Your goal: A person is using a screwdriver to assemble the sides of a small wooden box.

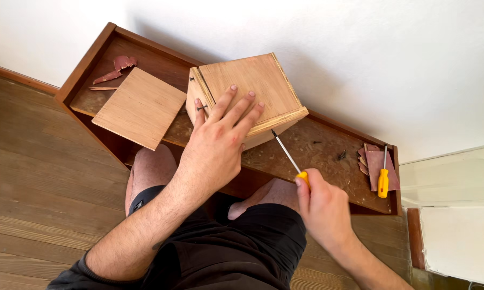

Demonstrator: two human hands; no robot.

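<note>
Plywood box (252,94) sits tilted on the dark wooden shelf (328,147) against the white wall. Left of it, a loose plywood square (140,107) overhangs the shelf edge, with reddish scraps (118,67) behind. The left hand (217,145) lies flat, fingers (236,110) spread across the box top. The right hand (322,207) is closed around a yellow-handled screwdriver (290,158), its tip touching the box's lower edge. Farther right, a second yellow screwdriver (383,180) rests on sandpaper sheets (375,164).
</note>
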